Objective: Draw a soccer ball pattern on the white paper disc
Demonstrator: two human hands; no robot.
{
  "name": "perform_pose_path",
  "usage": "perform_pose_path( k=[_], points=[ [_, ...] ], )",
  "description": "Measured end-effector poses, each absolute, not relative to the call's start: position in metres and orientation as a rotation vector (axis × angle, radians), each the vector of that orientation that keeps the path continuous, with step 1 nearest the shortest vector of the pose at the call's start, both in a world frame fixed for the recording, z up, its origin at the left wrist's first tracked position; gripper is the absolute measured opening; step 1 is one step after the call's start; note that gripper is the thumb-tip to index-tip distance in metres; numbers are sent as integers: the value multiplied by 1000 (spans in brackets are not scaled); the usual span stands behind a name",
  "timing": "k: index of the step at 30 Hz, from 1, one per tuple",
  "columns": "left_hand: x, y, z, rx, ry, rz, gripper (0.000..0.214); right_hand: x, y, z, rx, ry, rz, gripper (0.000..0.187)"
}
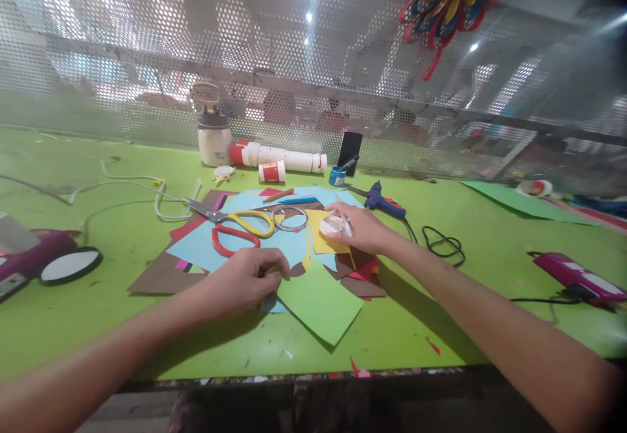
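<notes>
My left hand [258, 277] pinches the corner of a light green paper sheet [323, 302] between thumb and fingers. My right hand [360, 225] is closed around a small white round piece [332, 226] with a pinkish edge, whose exact kind I cannot make out. It hovers over or rests on a yellow paper sheet [323, 245]. Scissors [240, 222] with one yellow and one red handle lie on light blue paper [196, 250]. Touching or close to them are a metal ring [290, 219], a blue pen [298, 200] and a brown pencil [278, 195].
Behind stand a spray bottle [214, 139], stacked paper cups [279, 157], a single cup [272, 172], a blue jar [337, 176] and a phone [349, 152]. A glue gun [385, 200] with its cord lies right. Magenta power strips [578, 276] and a round mirror [71, 265] flank the work area.
</notes>
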State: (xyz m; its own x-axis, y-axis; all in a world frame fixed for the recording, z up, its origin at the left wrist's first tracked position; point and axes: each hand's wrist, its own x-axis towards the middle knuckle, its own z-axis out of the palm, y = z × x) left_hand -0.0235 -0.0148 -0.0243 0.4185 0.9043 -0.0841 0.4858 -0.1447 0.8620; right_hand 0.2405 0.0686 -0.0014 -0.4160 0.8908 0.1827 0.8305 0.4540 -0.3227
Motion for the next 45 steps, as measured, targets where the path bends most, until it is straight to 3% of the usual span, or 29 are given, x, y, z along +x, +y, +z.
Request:
perform_pose_path(
  k=[5, 13, 17, 24, 36, 45],
  points=[
    [-21, -11, -24, 1772, 1223, 660, 16, 221, 95, -3, -1499, -2379, 195, 31],
    [-20, -12, -20, 1620, 1174, 752, 16, 228, 127, -12, -1507, -2254, 167, 31],
    [-31, -6, -13, 1468, 1193, 900, 17, 238, 103, -4, -1394, -2132, 124, 34],
    [-39, 7, -13, 1154, 1229, 1222, 16, 244, 28, 0, -1126, -2147, 249, 20],
    [-30, 3, -13, 1145, 1136, 1121, 28, 245, 0, -17, -857, -2240, 364, 14],
    [-25, -3, -15, 1374, 1209, 920, 13, 245, -11, -10, -797, -2439, 402, 11]
  ],
)
